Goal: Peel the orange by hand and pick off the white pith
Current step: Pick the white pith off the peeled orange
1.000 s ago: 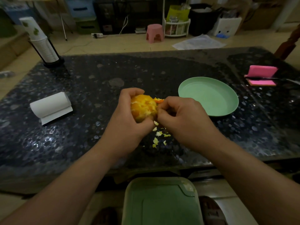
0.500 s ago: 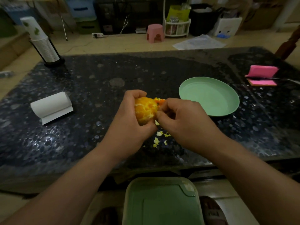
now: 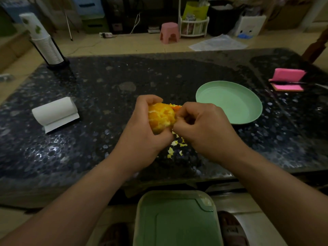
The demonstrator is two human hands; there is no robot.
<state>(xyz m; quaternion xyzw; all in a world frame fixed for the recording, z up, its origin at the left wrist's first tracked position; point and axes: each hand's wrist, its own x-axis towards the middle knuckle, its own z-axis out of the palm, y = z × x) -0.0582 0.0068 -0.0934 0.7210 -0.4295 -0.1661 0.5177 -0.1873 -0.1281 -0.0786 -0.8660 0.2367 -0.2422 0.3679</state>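
The left hand curls round the orange; the right hand pinches its side, fingers curled; pith scraps lie on the table, beside the green plate.

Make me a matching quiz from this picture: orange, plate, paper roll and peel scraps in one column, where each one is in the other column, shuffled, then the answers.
Things:
1. orange
2. plate
3. paper roll
4. peel scraps

Places:
A. lying on the left side of the table
B. gripped in the left hand
C. scattered on the table, just under the orange
D. on the table, right of the orange

Pairs: 1-B, 2-D, 3-A, 4-C
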